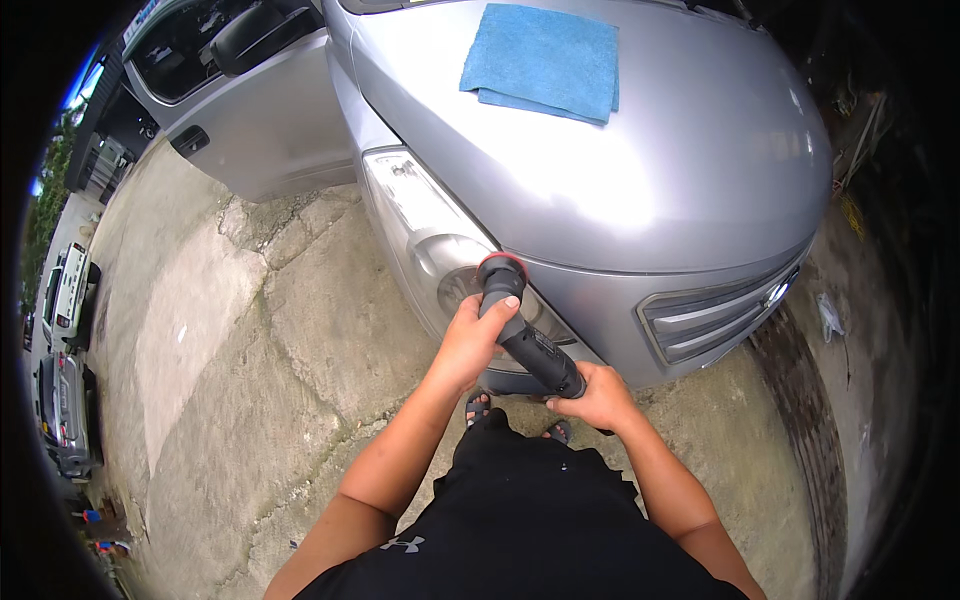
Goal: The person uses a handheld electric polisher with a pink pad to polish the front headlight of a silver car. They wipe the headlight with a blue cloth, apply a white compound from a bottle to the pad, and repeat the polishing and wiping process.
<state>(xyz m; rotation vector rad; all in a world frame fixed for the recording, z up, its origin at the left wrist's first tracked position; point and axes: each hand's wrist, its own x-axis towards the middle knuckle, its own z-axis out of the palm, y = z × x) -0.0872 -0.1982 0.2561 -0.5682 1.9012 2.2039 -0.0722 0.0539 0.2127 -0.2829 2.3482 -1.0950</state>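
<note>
A black handheld polisher [541,358] lies slantwise across the front of a silver van, both of my hands on it. My left hand [472,337] wraps the neck just behind the head, thumb on top. Around the rear end of the body closes my right hand [596,397]. The polisher's red-edged round pad [504,259] is over the van's headlight [420,217], near the seam with the hood [555,187]; whether it touches the lens I cannot tell. Part of the lens is hidden by the tool and my left hand.
A folded blue microfibre cloth [544,64] lies on the hood. The van's front door [262,135] stands open at the left, with its side mirror [259,41]. The grille [705,319] is at the right. Cracked concrete [322,315] surrounds my sandalled feet. Parked vehicles [69,300] stand far left.
</note>
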